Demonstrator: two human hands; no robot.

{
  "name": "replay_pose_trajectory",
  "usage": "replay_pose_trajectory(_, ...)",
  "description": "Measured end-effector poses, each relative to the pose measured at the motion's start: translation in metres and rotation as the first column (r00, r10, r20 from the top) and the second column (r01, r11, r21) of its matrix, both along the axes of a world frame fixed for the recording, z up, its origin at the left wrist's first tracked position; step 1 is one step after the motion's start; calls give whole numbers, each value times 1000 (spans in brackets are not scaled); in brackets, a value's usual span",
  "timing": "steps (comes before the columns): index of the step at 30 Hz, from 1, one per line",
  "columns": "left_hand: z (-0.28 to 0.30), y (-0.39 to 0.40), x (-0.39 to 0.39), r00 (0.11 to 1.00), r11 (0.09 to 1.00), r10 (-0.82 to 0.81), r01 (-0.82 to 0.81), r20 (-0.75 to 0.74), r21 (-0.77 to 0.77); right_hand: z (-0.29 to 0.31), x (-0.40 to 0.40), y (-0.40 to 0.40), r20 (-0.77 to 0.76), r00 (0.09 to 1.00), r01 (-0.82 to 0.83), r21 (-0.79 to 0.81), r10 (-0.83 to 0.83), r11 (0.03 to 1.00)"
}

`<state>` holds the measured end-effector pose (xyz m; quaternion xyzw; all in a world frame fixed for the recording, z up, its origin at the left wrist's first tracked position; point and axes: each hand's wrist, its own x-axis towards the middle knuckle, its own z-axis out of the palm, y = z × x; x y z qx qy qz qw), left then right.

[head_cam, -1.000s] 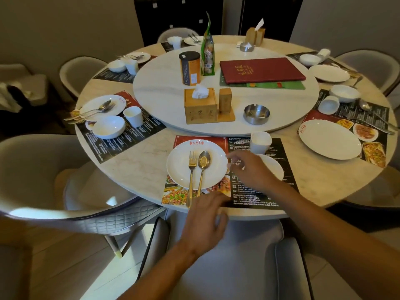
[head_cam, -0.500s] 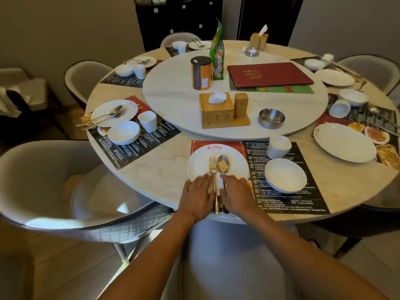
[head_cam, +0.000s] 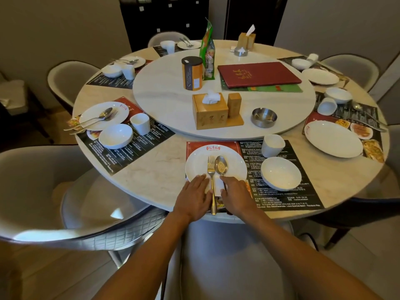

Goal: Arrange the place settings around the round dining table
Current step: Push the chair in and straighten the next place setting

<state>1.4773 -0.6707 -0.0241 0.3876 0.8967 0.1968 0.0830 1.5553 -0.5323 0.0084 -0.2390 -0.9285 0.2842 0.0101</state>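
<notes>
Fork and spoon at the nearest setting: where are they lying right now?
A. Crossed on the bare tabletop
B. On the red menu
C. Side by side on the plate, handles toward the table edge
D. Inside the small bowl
C: the fork and spoon lie parallel on the plate, a hand on either side.

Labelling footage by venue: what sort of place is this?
Most likely a private dining room in a Chinese-style restaurant: a turntable on the round table, a red menu book and printed menu placemats under each setting.
</notes>
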Motion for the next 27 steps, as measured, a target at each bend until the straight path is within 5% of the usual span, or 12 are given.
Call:
replay_pose_trajectory(10, 20, 3, 20, 999, 998, 39, -40, -22, -42, 23, 18, -1, -56, 998, 35, -73, -39, 997)
replay_pose_trajectory(27, 199, 85, 57, 936, 912, -271, 325, -224, 252, 186, 118, 72, -372, 911, 237, 114, -180, 965)
